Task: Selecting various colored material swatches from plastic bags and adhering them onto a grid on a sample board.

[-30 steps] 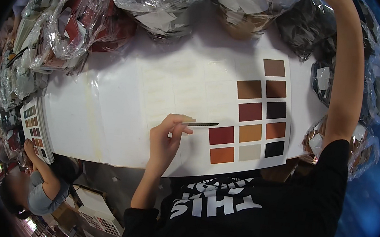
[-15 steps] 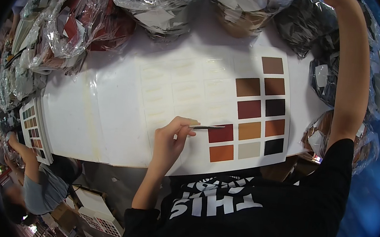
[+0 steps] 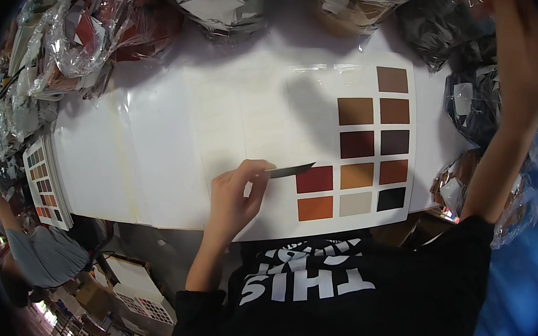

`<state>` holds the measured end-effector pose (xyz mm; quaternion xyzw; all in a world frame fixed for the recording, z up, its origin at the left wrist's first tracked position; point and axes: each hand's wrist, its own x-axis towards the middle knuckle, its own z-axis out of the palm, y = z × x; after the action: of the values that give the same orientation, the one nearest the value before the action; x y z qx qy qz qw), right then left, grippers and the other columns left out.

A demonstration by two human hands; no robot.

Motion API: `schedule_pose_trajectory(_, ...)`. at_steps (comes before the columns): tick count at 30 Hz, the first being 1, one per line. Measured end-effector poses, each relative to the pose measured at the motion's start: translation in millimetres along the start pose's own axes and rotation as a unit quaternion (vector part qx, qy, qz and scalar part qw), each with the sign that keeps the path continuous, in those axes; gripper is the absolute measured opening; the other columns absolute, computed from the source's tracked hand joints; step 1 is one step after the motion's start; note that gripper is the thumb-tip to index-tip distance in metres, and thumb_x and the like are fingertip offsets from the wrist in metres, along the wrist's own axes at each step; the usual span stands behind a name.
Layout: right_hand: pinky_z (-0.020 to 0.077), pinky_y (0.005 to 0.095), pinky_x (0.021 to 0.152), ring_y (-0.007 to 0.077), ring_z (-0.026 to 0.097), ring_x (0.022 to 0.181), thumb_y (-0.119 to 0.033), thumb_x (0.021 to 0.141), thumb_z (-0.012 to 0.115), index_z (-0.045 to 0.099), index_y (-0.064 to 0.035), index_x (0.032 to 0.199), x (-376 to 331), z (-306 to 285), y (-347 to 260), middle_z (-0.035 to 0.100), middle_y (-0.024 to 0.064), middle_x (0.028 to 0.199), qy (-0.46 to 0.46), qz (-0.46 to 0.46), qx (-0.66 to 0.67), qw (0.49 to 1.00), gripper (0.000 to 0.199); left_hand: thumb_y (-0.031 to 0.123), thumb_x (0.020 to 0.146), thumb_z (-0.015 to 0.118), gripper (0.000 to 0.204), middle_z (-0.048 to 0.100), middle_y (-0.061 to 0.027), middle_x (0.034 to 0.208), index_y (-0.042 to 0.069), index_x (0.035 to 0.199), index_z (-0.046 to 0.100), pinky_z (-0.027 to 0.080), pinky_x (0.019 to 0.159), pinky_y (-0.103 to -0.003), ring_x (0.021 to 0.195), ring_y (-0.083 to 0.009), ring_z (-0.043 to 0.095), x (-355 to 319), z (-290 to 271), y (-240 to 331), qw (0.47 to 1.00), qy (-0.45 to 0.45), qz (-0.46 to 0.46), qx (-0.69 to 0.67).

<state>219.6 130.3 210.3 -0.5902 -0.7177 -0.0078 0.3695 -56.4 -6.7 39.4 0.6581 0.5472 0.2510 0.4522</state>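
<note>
My left hand (image 3: pixel 235 194) is closed in a pinch on a thin, dark, pointed tool (image 3: pixel 289 171); whether it is a blade or tweezers I cannot make out. Its tip hovers over the dark red swatch (image 3: pixel 315 180) on a white sample card (image 3: pixel 272 135). More coloured swatches sit in rows on the card's right side: brown, maroon, ochre, orange, beige and black. My right arm stretches to the far right, where my right hand (image 3: pixel 517 23) is blurred at the upper edge near a bag of dark pieces (image 3: pixel 438 28). Its fingers are smeared by motion.
Clear plastic bags of cut pieces line the far edge, among them a red-filled bag (image 3: pixel 139 30) and a brown-filled bag (image 3: pixel 350 16). A stack of finished swatch cards (image 3: pixel 48 181) lies at the left. Beyond it a person in a grey sleeve (image 3: pixel 53 257) works.
My right arm has swung outward and its hand now blurs at the upper right. My left hand stays near the red swatch, with the tool turned and its tip raised.
</note>
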Motion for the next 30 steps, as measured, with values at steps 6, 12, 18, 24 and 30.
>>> schedule_pose_trajectory(6, 0.0401, 0.0192, 0.048, 0.0081, 0.057, 0.063, 0.002, 0.083, 0.065, 0.065, -0.0012, 0.089, -121, 52, 31, 0.066, 0.0031, 0.075, -0.080, 0.068, 0.107, 0.989, 0.007, 0.001, 0.076, 0.067, 0.017, 0.060, -0.0029, 0.066, 0.009, 0.088, 0.059, 0.045, 0.051, -0.031, 0.056, -0.0216, 0.057, 10, 4, -5, 0.981, 0.023, 0.135, 0.137)
schedule_pose_trajectory(12, 0.0347, 0.0180, 0.048, 0.0017, 0.050, 0.052, -0.010, 0.086, 0.069, 0.054, -0.0024, 0.078, -189, 127, 43, 0.060, 0.0006, 0.059, -0.175, 0.489, 0.343, 0.783, 0.018, 0.005, 0.075, 0.068, 0.015, 0.060, -0.0020, 0.074, 0.010, 0.085, 0.057, 0.047, 0.053, -0.032, 0.069, -0.0196, 0.061, 22, 10, 10, 0.973, -0.005, 0.138, 0.184)
schedule_pose_trajectory(18, 0.0358, 0.0187, 0.050, 0.0030, 0.055, 0.055, -0.011, 0.087, 0.068, 0.055, -0.0018, 0.077, -186, 134, 34, 0.060, 0.0009, 0.058, -0.207, 0.523, 0.333, 0.757, 0.019, 0.002, 0.081, 0.058, 0.009, 0.058, -0.0108, 0.126, 0.002, 0.088, 0.052, 0.039, 0.093, -0.045, 0.118, -0.0305, 0.052, 37, 22, 11, 0.955, -0.092, 0.161, 0.232)
schedule_pose_trajectory(24, 0.0335, 0.0191, 0.048, 0.0014, 0.049, 0.052, -0.011, 0.086, 0.068, 0.056, -0.0019, 0.076, -186, 136, 34, 0.060, 0.0011, 0.057, -0.230, 0.536, 0.321, 0.746, 0.018, 0.006, 0.085, 0.058, 0.007, 0.054, -0.0124, 0.133, 0.003, 0.088, 0.052, 0.038, 0.095, -0.045, 0.124, -0.0297, 0.048, 54, 27, 10, 0.949, -0.100, 0.156, 0.254)
schedule_pose_trajectory(30, 0.0327, 0.0201, 0.047, 0.0011, 0.046, 0.050, -0.012, 0.086, 0.068, 0.057, -0.0022, 0.075, -190, 139, 34, 0.060, 0.0014, 0.056, -0.230, 0.523, 0.302, 0.763, 0.019, 0.007, 0.084, 0.059, 0.007, 0.053, -0.0100, 0.135, 0.003, 0.086, 0.053, 0.037, 0.094, -0.042, 0.123, -0.0271, 0.048, 62, 31, 3, 0.940, -0.113, 0.143, 0.288)
